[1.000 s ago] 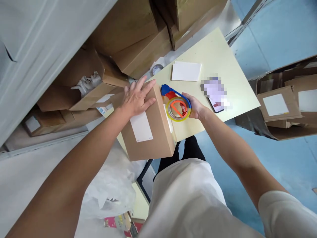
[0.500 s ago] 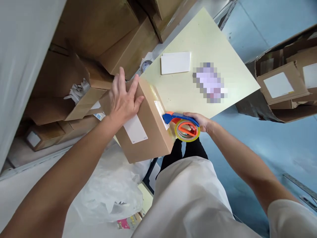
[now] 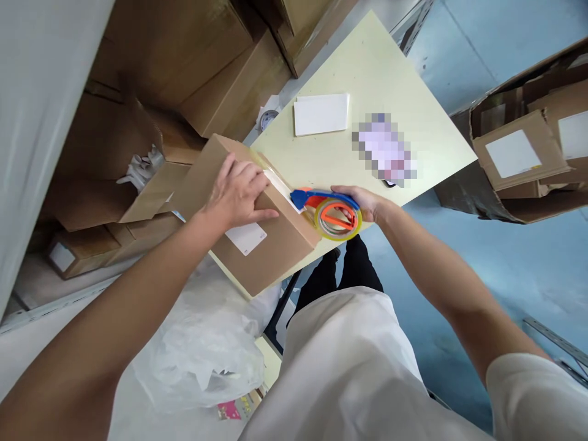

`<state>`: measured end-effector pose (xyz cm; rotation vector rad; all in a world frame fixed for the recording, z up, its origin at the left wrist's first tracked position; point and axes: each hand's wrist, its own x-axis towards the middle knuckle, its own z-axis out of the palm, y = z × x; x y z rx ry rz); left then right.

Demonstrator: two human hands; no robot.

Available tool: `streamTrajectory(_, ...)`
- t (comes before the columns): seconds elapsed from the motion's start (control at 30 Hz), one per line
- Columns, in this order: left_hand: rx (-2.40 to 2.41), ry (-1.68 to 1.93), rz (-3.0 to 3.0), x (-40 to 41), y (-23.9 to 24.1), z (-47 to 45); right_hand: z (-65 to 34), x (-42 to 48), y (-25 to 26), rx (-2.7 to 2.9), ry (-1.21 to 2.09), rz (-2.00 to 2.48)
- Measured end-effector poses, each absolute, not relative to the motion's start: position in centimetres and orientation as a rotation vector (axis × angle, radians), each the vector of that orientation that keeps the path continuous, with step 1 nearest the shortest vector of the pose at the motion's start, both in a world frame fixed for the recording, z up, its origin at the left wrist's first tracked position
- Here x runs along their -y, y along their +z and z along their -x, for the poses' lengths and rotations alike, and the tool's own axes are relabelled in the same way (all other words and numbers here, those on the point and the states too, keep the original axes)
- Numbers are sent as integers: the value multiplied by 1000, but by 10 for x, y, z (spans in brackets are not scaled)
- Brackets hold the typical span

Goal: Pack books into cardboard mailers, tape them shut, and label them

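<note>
Left hand (image 3: pixel 241 193) open on carton (image 3: pixel 280 248) at worktop's (image 3: pixel 404 92) near-left corner, right hand (image 3: pixel 365 201) gripping tape dispenser (image 3: pixel 339 218); side tape (image 3: pixel 264 160) apparently partly laid (cut likely pending)

The carton (image 3: pixel 287 239) lies at the table's (image 3: pixel 372 67) left end, with the tape dispenser (image 3: pixel 337 221) at its right side by the near edge, the phone (image 3: pixel 386 147) toward the near right corner, papers (image 3: pixel 321 114) by the far edge, and boxes (image 3: pixel 243 86) beyond it.

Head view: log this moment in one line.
left hand: on brown cardboard box | right hand: gripping blue-and-orange tape dispenser | box: on pale-yellow table
</note>
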<state>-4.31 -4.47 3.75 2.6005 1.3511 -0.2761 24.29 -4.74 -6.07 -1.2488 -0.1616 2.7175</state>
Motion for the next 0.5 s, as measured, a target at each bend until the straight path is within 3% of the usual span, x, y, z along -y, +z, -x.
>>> streamTrajectory(0.2,-1525,-246,-2566,41,36,59,-250,17,-47,229,2609,1268)
streamTrajectory(0.37,-1571,-233,-2523,42,33,59,-293,78,-37,129,2761,1418)
streamTrajectory(0.5,-1631,-248,-2507,45,34,58,-296,124,-36,-68,2646,1505)
